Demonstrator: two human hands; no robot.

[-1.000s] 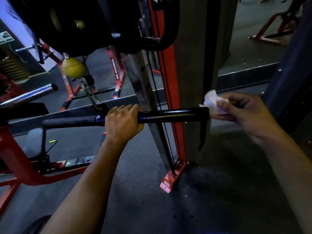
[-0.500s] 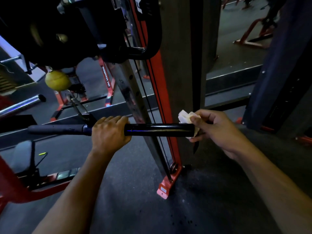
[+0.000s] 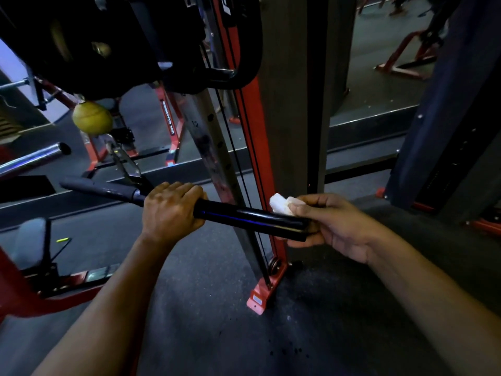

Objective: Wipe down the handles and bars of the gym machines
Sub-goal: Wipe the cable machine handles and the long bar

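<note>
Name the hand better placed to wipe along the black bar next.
Right hand: it pinches the white wipe at the black bar's free end. Left hand grips the middle, steadying it.

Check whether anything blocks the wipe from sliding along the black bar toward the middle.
The left hand grips the black bar mid-length, in the wipe's path. The right hand holds the white wipe at the bar's right end. Between the two hands nothing visible lies on the glossy stretch.

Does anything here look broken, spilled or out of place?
Nothing stands out as broken. The left hand grips the black bar, which slopes down toward the right hand pinching a white wipe at its end. Small dark specks dot the floor, possibly drips.
</note>
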